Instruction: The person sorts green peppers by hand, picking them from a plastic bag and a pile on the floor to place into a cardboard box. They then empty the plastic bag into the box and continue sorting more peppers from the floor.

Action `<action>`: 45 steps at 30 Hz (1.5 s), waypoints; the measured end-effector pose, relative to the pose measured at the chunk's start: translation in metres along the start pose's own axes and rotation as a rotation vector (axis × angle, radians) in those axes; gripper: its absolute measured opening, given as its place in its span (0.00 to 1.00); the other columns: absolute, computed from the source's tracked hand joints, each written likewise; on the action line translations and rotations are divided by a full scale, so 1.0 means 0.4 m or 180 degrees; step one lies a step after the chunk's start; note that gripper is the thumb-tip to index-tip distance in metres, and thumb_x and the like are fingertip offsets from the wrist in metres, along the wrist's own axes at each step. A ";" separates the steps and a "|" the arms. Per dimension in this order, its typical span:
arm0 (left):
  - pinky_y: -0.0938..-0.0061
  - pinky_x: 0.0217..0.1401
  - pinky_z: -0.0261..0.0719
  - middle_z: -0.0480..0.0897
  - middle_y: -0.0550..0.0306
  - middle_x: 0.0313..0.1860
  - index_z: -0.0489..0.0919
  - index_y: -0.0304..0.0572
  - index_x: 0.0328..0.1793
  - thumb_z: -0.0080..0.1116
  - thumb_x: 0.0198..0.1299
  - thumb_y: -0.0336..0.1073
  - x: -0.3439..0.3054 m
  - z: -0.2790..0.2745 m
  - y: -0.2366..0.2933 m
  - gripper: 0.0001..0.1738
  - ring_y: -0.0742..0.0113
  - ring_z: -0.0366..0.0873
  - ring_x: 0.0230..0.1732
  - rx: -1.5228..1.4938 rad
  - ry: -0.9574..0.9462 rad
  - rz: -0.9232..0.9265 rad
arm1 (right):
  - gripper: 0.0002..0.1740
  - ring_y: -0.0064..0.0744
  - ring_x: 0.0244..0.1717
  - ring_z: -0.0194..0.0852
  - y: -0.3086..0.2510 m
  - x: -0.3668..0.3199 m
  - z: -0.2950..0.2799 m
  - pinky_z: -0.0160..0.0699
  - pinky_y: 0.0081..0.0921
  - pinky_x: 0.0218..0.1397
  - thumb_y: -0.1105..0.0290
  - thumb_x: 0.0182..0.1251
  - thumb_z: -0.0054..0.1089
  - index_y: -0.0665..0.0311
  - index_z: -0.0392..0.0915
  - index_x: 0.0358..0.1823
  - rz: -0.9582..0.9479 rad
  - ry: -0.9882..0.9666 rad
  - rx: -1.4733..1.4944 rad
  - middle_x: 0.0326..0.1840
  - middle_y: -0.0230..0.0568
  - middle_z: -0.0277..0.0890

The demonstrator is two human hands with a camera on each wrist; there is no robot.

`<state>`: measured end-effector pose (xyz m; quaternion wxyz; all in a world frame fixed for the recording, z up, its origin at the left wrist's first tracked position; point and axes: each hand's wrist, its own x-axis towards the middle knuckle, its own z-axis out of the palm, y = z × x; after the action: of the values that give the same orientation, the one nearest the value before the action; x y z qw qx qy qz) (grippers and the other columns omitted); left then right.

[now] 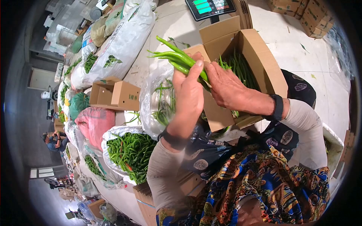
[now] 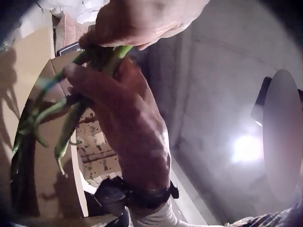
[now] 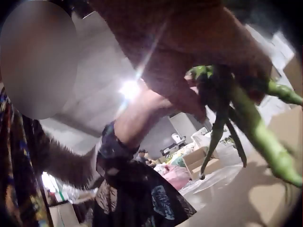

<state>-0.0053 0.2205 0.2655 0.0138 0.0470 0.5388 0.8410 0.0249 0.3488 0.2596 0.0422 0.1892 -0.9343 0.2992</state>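
Above the open cardboard box (image 1: 260,52), both hands hold a small bunch of long green chili peppers (image 1: 177,56). My left hand (image 1: 189,90) grips the bunch, its thumb lying across the peppers, whose ends stick out to the left. From the other side my right hand (image 1: 232,88) holds the lower ends of the same bunch, fingers against the left hand. In the left wrist view, chili peppers (image 2: 68,135) hang out below the right hand's fingers. More long green peppers (image 1: 243,69) lie lengthwise inside the box.
A scale (image 1: 211,8) with a lit display stands beyond the box. At left are a clear plastic bag (image 1: 154,98) with peppers, a white sack (image 1: 113,132) full of peppers, a small carton (image 1: 120,94) and a pink sack (image 1: 96,122). Another person (image 1: 54,141) sits far left.
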 end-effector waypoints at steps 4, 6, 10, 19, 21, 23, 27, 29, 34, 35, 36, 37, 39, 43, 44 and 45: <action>0.60 0.63 0.71 0.74 0.46 0.56 0.66 0.39 0.62 0.52 0.59 0.24 -0.002 -0.016 0.040 0.24 0.59 0.73 0.58 -0.0760 -0.0193 -0.0519 | 0.34 0.56 0.50 0.73 0.006 -0.019 -0.072 0.73 0.42 0.51 0.72 0.60 0.60 0.73 0.52 0.63 -0.0351 -0.0037 0.1364 0.50 0.60 0.71; 0.56 0.70 0.65 0.72 0.42 0.60 0.62 0.34 0.66 0.51 0.58 0.24 -0.005 -0.014 0.047 0.28 0.51 0.68 0.65 -0.0841 -0.0444 -0.0636 | 0.36 0.53 0.48 0.77 0.028 -0.004 -0.111 0.75 0.37 0.51 0.64 0.66 0.59 0.71 0.50 0.67 0.0590 -0.0993 0.1880 0.48 0.62 0.75; 0.53 0.71 0.65 0.70 0.43 0.62 0.62 0.33 0.66 0.51 0.54 0.24 -0.001 0.006 0.039 0.30 0.48 0.66 0.68 -0.0777 -0.0477 -0.0583 | 0.24 0.47 0.37 0.79 0.073 -0.016 -0.067 0.75 0.40 0.42 0.59 0.65 0.56 0.71 0.65 0.53 0.0067 -0.0471 0.1699 0.34 0.56 0.77; 0.62 0.62 0.73 0.77 0.48 0.53 0.68 0.32 0.59 0.54 0.61 0.28 0.022 0.065 -0.027 0.20 0.55 0.74 0.58 -0.0572 -0.0418 -0.0677 | 0.29 0.40 0.52 0.71 0.089 -0.045 -0.158 0.66 0.32 0.59 0.54 0.70 0.49 0.69 0.65 0.63 0.1174 -0.1326 0.2195 0.51 0.53 0.73; 0.64 0.58 0.74 0.78 0.50 0.49 0.70 0.32 0.57 0.56 0.62 0.28 0.035 0.091 -0.056 0.18 0.57 0.76 0.54 -0.0215 -0.0382 -0.0657 | 0.25 0.38 0.50 0.71 0.105 -0.032 -0.151 0.69 0.31 0.56 0.58 0.70 0.48 0.69 0.67 0.60 0.1182 -0.1376 0.2033 0.48 0.51 0.74; 0.68 0.49 0.79 0.80 0.50 0.41 0.72 0.32 0.52 0.60 0.59 0.24 0.059 0.112 -0.080 0.15 0.60 0.80 0.45 0.0216 -0.0285 -0.0671 | 0.25 0.34 0.50 0.71 0.140 -0.037 -0.143 0.71 0.32 0.53 0.55 0.72 0.49 0.70 0.68 0.59 0.1132 -0.1310 0.2586 0.48 0.48 0.73; 0.68 0.43 0.83 0.81 0.47 0.41 0.72 0.31 0.49 0.62 0.58 0.25 0.118 0.130 -0.079 0.15 0.59 0.82 0.41 0.0377 -0.0671 -0.1025 | 0.34 0.41 0.57 0.73 0.210 -0.090 -0.205 0.71 0.31 0.59 0.49 0.69 0.50 0.77 0.68 0.61 0.1009 -0.0531 0.2259 0.52 0.53 0.75; 0.68 0.43 0.83 0.81 0.47 0.40 0.72 0.30 0.49 0.63 0.58 0.26 0.135 0.126 -0.105 0.15 0.59 0.82 0.41 0.0510 -0.0651 -0.1209 | 0.34 0.40 0.53 0.76 0.297 -0.126 -0.221 0.74 0.29 0.56 0.48 0.67 0.54 0.73 0.70 0.60 0.1031 -0.0139 0.2613 0.50 0.49 0.77; 0.68 0.35 0.83 0.82 0.46 0.36 0.72 0.34 0.46 0.63 0.59 0.28 0.152 0.135 -0.260 0.13 0.59 0.82 0.33 0.0668 -0.0597 -0.1710 | 0.26 0.27 0.45 0.77 0.403 -0.181 -0.244 0.74 0.23 0.50 0.52 0.70 0.53 0.67 0.73 0.57 0.1430 0.0196 0.2898 0.44 0.41 0.79; 0.68 0.35 0.83 0.81 0.48 0.35 0.71 0.35 0.46 0.62 0.60 0.29 0.163 0.139 -0.309 0.13 0.60 0.81 0.33 0.0782 -0.0589 -0.1838 | 0.26 0.27 0.45 0.77 0.420 -0.189 -0.232 0.74 0.23 0.50 0.52 0.70 0.53 0.67 0.73 0.57 0.1440 0.0188 0.2916 0.44 0.41 0.79; 0.68 0.38 0.82 0.80 0.51 0.36 0.70 0.35 0.48 0.60 0.63 0.33 0.176 0.135 -0.364 0.13 0.61 0.80 0.34 0.0786 -0.0705 -0.1893 | 0.25 0.26 0.44 0.77 0.432 -0.194 -0.220 0.74 0.22 0.50 0.53 0.71 0.51 0.67 0.73 0.58 0.1523 0.0194 0.3049 0.45 0.40 0.79; 0.68 0.39 0.81 0.79 0.53 0.36 0.71 0.35 0.48 0.58 0.65 0.35 0.192 0.155 -0.371 0.13 0.62 0.80 0.36 0.0979 -0.0616 -0.2160 | 0.25 0.24 0.44 0.76 0.442 -0.198 -0.214 0.73 0.22 0.50 0.54 0.72 0.49 0.68 0.72 0.58 0.1604 0.0198 0.3184 0.45 0.40 0.79; 0.70 0.40 0.79 0.78 0.54 0.37 0.72 0.34 0.48 0.54 0.68 0.41 0.193 0.177 -0.379 0.15 0.64 0.79 0.37 0.2117 0.0011 -0.2148 | 0.25 0.23 0.44 0.76 0.447 -0.208 -0.216 0.73 0.21 0.50 0.55 0.72 0.49 0.68 0.72 0.59 0.1593 0.0276 0.3141 0.45 0.39 0.79; 0.71 0.48 0.81 0.80 0.47 0.46 0.71 0.31 0.57 0.54 0.67 0.38 0.228 0.077 -0.241 0.19 0.61 0.81 0.45 0.1661 -0.1042 -0.2026 | 0.24 0.19 0.42 0.74 0.459 -0.222 -0.225 0.72 0.19 0.49 0.55 0.72 0.50 0.68 0.72 0.59 0.1808 0.0296 0.3261 0.45 0.37 0.78; 0.72 0.51 0.81 0.80 0.45 0.50 0.71 0.31 0.60 0.55 0.67 0.37 0.219 0.060 -0.151 0.21 0.60 0.81 0.49 0.1448 -0.1296 -0.2191 | 0.24 0.19 0.42 0.74 0.456 -0.223 -0.229 0.72 0.19 0.49 0.55 0.72 0.50 0.68 0.72 0.59 0.1769 0.0236 0.3277 0.45 0.37 0.78; 0.72 0.51 0.81 0.80 0.45 0.50 0.71 0.31 0.60 0.55 0.67 0.37 0.216 0.017 -0.087 0.21 0.60 0.81 0.49 0.1458 -0.1201 -0.2162 | 0.24 0.18 0.41 0.74 0.447 -0.224 -0.232 0.72 0.18 0.49 0.56 0.72 0.50 0.67 0.72 0.59 0.1826 0.0220 0.3232 0.44 0.36 0.78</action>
<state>-0.0915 0.2478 0.2422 0.3763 0.0219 0.6840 0.6246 0.0367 0.5656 0.2212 -0.1061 -0.0848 -0.6858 0.7150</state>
